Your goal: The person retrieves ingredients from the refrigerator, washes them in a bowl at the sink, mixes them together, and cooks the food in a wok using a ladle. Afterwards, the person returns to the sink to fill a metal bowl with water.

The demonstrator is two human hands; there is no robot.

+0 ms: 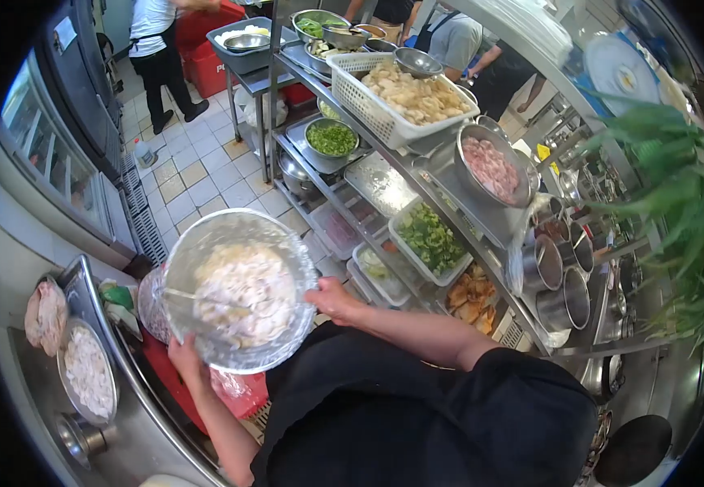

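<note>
A large round metal bowl (pixel 177 268) is held tilted in front of my body, its inside facing me. In it lies a heap of pale pieces coated in white flour (pixel 246 292). A thin light stick-like thing crosses the heap; its kind is not clear. My right hand (pixel 334 300) grips the rim on the right side, with the fingers partly hidden. At the lower left, my left hand (pixel 187 355) holds the bowl's edge, its fingers partly behind the wall.
On the left, a steel sink counter (pixel 137 430) bears a bowl of whitish pieces (pixel 88 373) and raw meat (pixel 46 316). To the right stands a metal rack (pixel 404 174) with a white basket (pixel 360 97), greens (pixel 429 239) and pots (pixel 563 296). A person (pixel 153 49) stands far left.
</note>
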